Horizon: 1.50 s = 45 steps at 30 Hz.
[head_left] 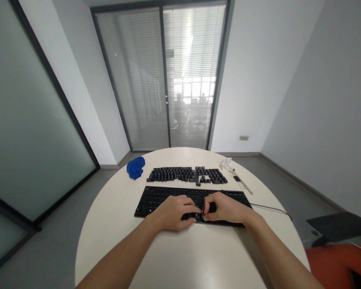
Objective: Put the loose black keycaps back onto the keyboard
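A black keyboard (165, 194) lies on the round table with most of its keycaps off. My left hand (176, 210) rests over its middle, fingers stretched out and lying on the front row of keys. Close beside it, my right hand (224, 206) pinches a black keycap (202, 216) between thumb and fingers at the keyboard's front row. Whether that keycap is seated or loose is too small to make out. Behind the keyboard, loose black keycaps (171, 173) are laid out in rows, with a few separate ones at the right.
A blue cloth (135, 167) lies at the table's (114, 224) back left. Crumpled white tissue (226, 163) and a thin stick-like brush (243, 183) lie at the back right. The keyboard's cable (272, 208) runs off the right edge. A chair (339, 228) with something red stands at the right.
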{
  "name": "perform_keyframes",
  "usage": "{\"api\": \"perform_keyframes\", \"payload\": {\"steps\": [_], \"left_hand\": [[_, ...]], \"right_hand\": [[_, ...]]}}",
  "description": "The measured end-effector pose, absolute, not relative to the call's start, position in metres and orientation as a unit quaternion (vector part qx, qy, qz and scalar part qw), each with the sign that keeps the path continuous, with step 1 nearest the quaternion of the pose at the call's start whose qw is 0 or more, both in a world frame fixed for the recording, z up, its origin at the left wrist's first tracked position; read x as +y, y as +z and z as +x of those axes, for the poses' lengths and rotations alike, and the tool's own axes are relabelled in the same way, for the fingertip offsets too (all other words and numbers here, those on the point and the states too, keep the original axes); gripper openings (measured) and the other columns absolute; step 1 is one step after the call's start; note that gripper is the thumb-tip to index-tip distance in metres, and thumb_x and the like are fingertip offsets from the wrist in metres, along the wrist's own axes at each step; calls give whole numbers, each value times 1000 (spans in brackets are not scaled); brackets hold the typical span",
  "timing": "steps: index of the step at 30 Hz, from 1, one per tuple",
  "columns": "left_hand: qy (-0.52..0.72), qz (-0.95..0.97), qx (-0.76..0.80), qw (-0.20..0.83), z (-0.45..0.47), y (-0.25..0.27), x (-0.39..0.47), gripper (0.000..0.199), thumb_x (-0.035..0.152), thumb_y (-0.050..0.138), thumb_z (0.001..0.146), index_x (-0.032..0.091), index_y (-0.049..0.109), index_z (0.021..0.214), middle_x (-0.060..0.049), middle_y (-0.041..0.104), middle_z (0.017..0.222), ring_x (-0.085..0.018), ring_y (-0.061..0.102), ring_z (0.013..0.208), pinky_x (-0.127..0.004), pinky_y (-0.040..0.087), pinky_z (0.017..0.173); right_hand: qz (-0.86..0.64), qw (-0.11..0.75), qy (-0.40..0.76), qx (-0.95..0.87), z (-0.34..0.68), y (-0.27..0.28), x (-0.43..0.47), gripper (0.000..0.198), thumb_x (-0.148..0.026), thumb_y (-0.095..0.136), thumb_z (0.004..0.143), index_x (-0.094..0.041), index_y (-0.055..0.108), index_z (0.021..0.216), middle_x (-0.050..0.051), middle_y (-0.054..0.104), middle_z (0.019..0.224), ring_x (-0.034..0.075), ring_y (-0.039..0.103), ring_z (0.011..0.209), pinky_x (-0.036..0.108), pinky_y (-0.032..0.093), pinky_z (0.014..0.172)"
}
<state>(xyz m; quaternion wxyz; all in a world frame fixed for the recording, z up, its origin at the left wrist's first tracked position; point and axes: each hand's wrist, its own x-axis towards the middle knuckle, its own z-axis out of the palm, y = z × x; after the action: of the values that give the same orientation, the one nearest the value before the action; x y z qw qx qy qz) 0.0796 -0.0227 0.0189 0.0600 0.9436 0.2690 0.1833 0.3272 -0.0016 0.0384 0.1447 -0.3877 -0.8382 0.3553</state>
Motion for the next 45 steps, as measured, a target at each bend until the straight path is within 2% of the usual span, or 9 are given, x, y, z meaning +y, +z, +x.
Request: {"api": "perform_keyframes", "payload": {"steps": [4, 11, 18, 25, 27, 30, 34, 38, 45], "left_hand": [[176, 948, 256, 70, 79, 17, -23, 33, 31, 62, 89, 29, 68, 121, -2, 68, 115, -21, 64, 99, -32, 51, 86], [172, 951, 246, 72, 79, 17, -22, 30, 31, 62, 90, 29, 70, 119, -3, 68, 115, -20, 64, 99, -32, 51, 88], [165, 955, 240, 50, 84, 20, -23, 25, 27, 57, 93, 28, 72, 114, -2, 68, 111, -18, 63, 96, -29, 50, 82], [168, 952, 255, 23, 92, 16, -24, 15, 29, 59, 94, 23, 72, 101, -2, 66, 106, -18, 59, 90, -29, 49, 76], [172, 952, 253, 20, 92, 14, -23, 16, 29, 60, 94, 24, 72, 103, -2, 66, 106, -18, 59, 91, -30, 49, 78], [183, 952, 243, 20, 90, 12, -22, 18, 28, 59, 95, 24, 72, 105, -3, 66, 105, -18, 59, 92, -31, 48, 83], [195, 951, 238, 31, 89, 9, -20, 18, 28, 59, 95, 23, 73, 105, -4, 67, 104, -19, 60, 91, -32, 48, 84], [200, 950, 238, 43, 87, 8, -20, 20, 27, 60, 94, 24, 74, 108, -4, 68, 105, -19, 60, 93, -32, 48, 84], [194, 950, 239, 49, 85, 9, -20, 21, 26, 62, 92, 25, 73, 109, -4, 68, 105, -19, 60, 93, -31, 49, 85]], "right_hand": [[-395, 165, 368, -826, 334, 37, 2, 16, -32, 75, 75, -20, 76, 84, 2, 77, 88, 20, 68, 81, 28, 49, 73], [-377, 156, 348, -844, 334, 35, 6, 14, -32, 75, 75, -20, 78, 82, 3, 77, 87, 21, 68, 84, 28, 48, 77], [-396, 115, 374, -831, 333, 32, 11, 14, -29, 72, 73, -18, 78, 79, 2, 76, 78, 18, 65, 71, 25, 45, 65], [-399, 130, 360, -833, 334, 29, 8, 11, -23, 69, 74, -18, 77, 80, 1, 77, 80, 18, 67, 74, 25, 47, 68], [-407, 165, 336, -833, 333, 28, 10, 13, -25, 65, 80, -18, 75, 83, 2, 76, 82, 18, 67, 75, 27, 49, 70], [-445, 236, 213, -837, 327, 22, 18, 21, -30, 58, 90, -19, 75, 91, 6, 76, 90, 22, 66, 85, 33, 50, 80], [-433, 264, 72, -859, 318, 9, 35, 28, -32, 53, 97, -21, 75, 111, 9, 71, 120, 27, 59, 114, 44, 42, 104], [-447, 235, 47, -862, 314, -5, 47, 33, -39, 49, 100, -22, 74, 115, 10, 64, 135, 29, 53, 124, 48, 38, 109], [-456, 228, 60, -858, 313, -7, 48, 38, -42, 47, 101, -20, 77, 107, 11, 70, 125, 28, 57, 118, 45, 40, 106]]}}
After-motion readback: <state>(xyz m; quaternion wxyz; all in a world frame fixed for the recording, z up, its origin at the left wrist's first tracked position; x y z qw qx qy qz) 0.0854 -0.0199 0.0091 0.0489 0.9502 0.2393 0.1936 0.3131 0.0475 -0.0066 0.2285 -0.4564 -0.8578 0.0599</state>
